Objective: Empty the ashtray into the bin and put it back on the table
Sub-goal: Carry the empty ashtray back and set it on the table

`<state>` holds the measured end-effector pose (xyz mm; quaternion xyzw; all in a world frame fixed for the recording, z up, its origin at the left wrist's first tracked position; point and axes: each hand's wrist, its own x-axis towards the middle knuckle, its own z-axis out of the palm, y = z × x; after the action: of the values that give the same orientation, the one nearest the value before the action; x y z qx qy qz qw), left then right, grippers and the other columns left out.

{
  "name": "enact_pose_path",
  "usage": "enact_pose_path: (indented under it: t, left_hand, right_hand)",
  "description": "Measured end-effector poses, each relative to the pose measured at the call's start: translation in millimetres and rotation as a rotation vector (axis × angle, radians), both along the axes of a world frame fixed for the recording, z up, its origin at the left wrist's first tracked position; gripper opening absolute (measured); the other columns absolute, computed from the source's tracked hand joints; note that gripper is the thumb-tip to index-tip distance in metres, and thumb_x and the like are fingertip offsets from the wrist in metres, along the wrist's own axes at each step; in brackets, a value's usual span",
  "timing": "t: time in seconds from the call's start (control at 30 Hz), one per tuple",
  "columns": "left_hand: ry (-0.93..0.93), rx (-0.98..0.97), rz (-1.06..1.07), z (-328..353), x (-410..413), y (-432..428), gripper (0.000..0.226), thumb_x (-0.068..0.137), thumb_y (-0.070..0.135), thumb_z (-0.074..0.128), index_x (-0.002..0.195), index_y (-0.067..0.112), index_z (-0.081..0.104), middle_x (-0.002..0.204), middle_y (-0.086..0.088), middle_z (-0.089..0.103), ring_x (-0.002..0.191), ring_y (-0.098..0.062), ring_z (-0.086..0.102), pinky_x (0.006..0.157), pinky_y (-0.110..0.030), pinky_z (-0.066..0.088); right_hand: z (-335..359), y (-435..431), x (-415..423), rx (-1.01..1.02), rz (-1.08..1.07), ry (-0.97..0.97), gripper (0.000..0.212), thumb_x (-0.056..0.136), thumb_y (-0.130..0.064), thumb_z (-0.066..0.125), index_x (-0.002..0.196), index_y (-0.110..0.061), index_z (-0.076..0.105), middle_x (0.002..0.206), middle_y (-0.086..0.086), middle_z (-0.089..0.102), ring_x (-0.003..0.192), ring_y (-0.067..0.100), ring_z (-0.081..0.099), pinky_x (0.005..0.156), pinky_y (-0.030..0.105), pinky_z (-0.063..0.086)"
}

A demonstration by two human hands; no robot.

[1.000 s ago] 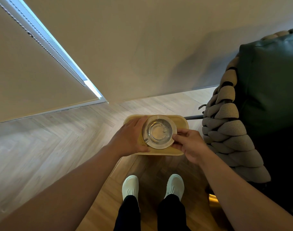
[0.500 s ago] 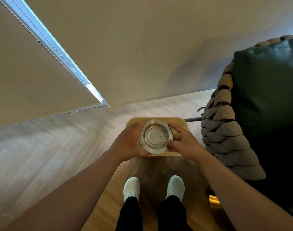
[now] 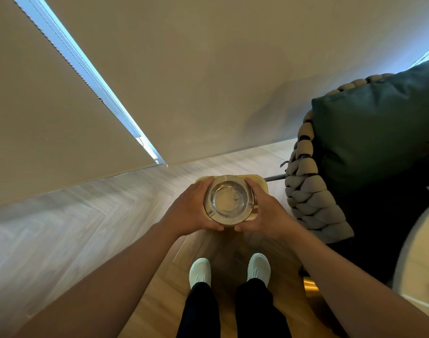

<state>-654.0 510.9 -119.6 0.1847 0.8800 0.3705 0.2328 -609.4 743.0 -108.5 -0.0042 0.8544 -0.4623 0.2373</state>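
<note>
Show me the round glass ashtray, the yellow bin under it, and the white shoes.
Round glass ashtray [image 3: 228, 200]: head view, centre of its bowl.
Yellow bin [image 3: 261, 183]: head view, right rim corner.
White shoes [image 3: 200, 271]: head view, top of the left shoe.

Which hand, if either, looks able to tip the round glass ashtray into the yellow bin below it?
Probably either: the left hand and right hand both grip the round glass ashtray directly over the yellow bin, with nothing between.

Plain beige wall [image 3: 184, 69]; beige roller blind [image 3: 37, 118] beside a bright strip of window [image 3: 91, 76]; pale herringbone wood floor [image 3: 86, 215]; dark green cushion [image 3: 379, 132] on a chunky braided beige armchair [image 3: 308, 191], right.
</note>
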Motion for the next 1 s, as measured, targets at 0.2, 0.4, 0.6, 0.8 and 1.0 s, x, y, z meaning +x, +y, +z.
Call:
enact_pose_path:
  t: [0.2,0.4,0.6,0.8,1.0]
  left_hand:
    - [0.024,0.010,0.000,66.6,18.4,-8.8,0.120,0.048,0.065,0.088,0.147,0.035,0.027,0.144,0.012,0.046,0.123,0.000,0.043,0.104,-0.026,0.041]
    - [0.052,0.049,-0.035,132.1,41.1,-21.9,0.126,0.047,0.062,0.090,0.151,0.030,0.026,0.147,0.010,0.045,0.131,-0.008,0.045,0.109,-0.034,0.043]
    - [0.073,0.096,-0.063,178.7,74.9,-33.1,0.128,0.042,0.074,0.084,0.149,0.038,0.025,0.146,0.015,0.044,0.128,-0.005,0.045,0.108,-0.036,0.046]
    - [0.129,0.197,-0.138,205.2,96.1,-34.4,0.121,0.047,0.071,0.085,0.148,0.032,0.031,0.144,0.016,0.048,0.126,-0.004,0.049,0.105,-0.032,0.049]
    - [0.147,0.257,-0.269,218.4,105.3,-21.8,0.114,0.047,0.071,0.085,0.143,0.046,0.030,0.141,0.022,0.048,0.125,0.003,0.048,0.100,-0.013,0.043]
  right_hand:
    - [60.4,-10.3,22.9,-0.013,-0.052,0.065,0.119,0.057,-0.048,0.089,0.151,-0.031,0.019,0.146,-0.009,0.043,0.130,0.014,0.048,0.107,0.038,0.048]
    - [121.1,-19.5,57.0,-0.039,-0.099,0.118,0.119,0.057,-0.050,0.090,0.152,-0.033,0.021,0.145,-0.013,0.044,0.128,0.010,0.051,0.105,0.031,0.050]
    - [183.0,-34.4,97.3,-0.082,-0.147,0.169,0.112,0.051,-0.070,0.081,0.143,-0.046,0.022,0.142,-0.018,0.046,0.125,0.001,0.052,0.102,0.018,0.048]
    - [211.5,-39.9,135.3,-0.062,-0.229,0.226,0.113,0.061,-0.048,0.087,0.152,-0.030,0.023,0.145,-0.014,0.048,0.131,0.008,0.050,0.107,0.028,0.047]
    - [224.8,-39.7,176.1,-0.104,-0.388,0.218,0.113,0.060,-0.044,0.090,0.151,-0.038,0.023,0.139,-0.029,0.047,0.127,-0.006,0.049,0.100,0.012,0.045]
